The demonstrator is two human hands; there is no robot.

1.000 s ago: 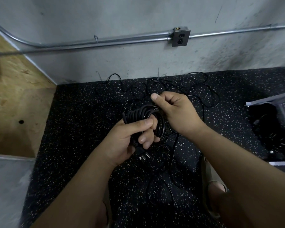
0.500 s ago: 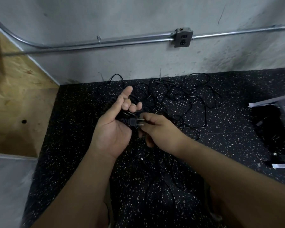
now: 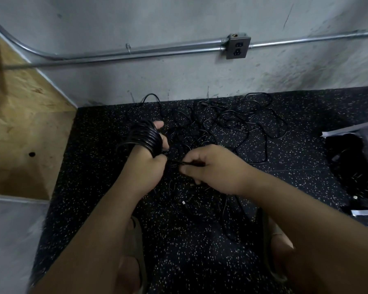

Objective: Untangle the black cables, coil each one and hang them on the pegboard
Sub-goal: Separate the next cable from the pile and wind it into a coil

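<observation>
A thick black coiled cable (image 3: 146, 136) is looped around the fingers of my left hand (image 3: 149, 166), which grips it above the speckled black floor. My right hand (image 3: 212, 166) sits just to the right of it and pinches the cable's loose end near its plug; the plug itself is mostly hidden by the fingers. Behind both hands a tangle of thin black cables (image 3: 232, 124) lies spread on the floor up to the wall. More thin cable (image 3: 185, 205) with a small light connector lies under my wrists. No pegboard is in view.
A grey concrete wall with a metal conduit (image 3: 136, 52) and an outlet box (image 3: 238, 46) runs across the back. A plywood panel (image 3: 19, 124) stands at the left. At the right edge a grey bin (image 3: 361, 145) holds dark items. My sandalled feet (image 3: 274, 240) are below.
The coil has slid over my left hand's fingers, which turned and closed around it. My right hand stayed beside it, holding the cable end, and both hands dropped slightly.
</observation>
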